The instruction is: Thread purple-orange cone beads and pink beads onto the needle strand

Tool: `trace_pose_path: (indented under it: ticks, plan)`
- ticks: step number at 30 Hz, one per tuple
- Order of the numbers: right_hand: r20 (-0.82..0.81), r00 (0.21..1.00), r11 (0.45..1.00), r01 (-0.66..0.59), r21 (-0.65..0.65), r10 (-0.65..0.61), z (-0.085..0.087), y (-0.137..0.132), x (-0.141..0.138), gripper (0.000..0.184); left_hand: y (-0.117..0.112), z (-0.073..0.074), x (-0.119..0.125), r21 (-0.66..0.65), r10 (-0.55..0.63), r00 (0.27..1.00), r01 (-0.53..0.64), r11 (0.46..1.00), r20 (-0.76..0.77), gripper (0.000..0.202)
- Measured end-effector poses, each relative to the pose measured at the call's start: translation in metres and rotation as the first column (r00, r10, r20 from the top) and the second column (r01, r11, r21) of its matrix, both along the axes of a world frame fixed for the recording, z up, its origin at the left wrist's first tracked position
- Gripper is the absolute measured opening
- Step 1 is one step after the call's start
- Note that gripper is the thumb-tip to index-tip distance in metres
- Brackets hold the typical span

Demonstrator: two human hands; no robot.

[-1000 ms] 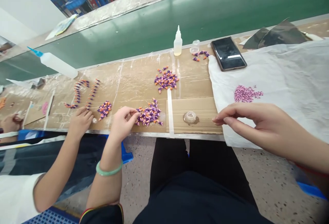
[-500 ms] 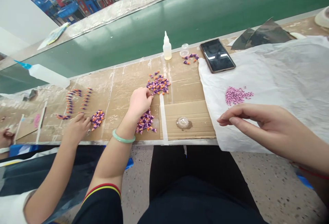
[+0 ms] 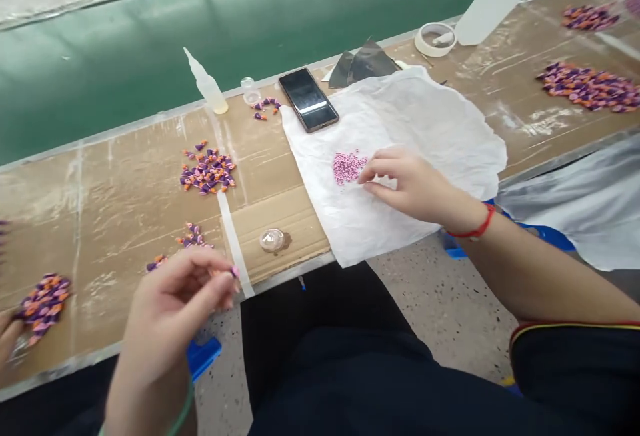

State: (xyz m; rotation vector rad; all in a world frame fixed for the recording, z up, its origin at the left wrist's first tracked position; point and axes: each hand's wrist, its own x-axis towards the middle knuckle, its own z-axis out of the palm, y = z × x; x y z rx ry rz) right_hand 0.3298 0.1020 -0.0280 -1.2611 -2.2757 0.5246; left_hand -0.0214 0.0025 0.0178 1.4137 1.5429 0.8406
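The right hand [image 3: 413,186], a red string around its wrist, lies palm down on a crumpled white sheet [image 3: 430,123], fingers loosely curled and apart. At about ten o'clock from its fingertips, just beside them, sits a heart-shaped heap of tiny pink beads [image 3: 349,167], with a few strays at its edges. The left hand [image 3: 173,289], a pale green bangle at its wrist, is raised above the cardboard-covered bench edge, thumb and fingertips pinched on a small pink piece [image 3: 234,271]. At about twelve o'clock from this hand, below it, lies a loose scatter of purple-and-orange pieces [image 3: 193,237].
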Motion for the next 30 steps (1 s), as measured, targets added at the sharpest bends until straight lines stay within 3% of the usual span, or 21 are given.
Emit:
trace_pose_path:
  ticks: [3,8,15,20,25,30]
  plan:
    - [0.085,0.992,0.995,-0.093,0.046,0.089,-0.011,0.008,-0.009,0.014,-0.012,-0.011,0.022,0.023,-0.109,0.986,0.107,0.994,0.125,0.002]
    - [0.141,0.986,0.996,-0.088,0.023,0.084,-0.019,0.013,-0.023,0.011,-0.013,-0.026,0.043,0.053,-0.098,0.97,0.088,0.995,0.223,0.005]
    - [0.132,0.988,0.997,-0.077,0.021,0.073,-0.021,0.008,-0.028,0.013,-0.015,-0.03,0.048,0.071,-0.09,0.955,0.073,0.995,0.282,0.008]
    - [0.115,0.992,0.998,-0.052,0.038,0.048,-0.019,0.004,-0.022,0.002,-0.017,-0.032,0.05,0.068,-0.111,0.943,0.094,0.993,0.314,0.009]
    - [0.125,0.992,1.0,-0.029,0.008,0.028,-0.024,0.004,-0.025,0.008,-0.018,-0.036,0.052,0.028,-0.118,0.937,0.115,0.993,0.329,0.008]
    - [0.197,0.98,0.997,-0.049,0.062,0.036,-0.029,0.004,-0.031,0.015,-0.019,-0.036,0.056,0.004,-0.133,0.939,0.139,0.99,0.316,0.013]
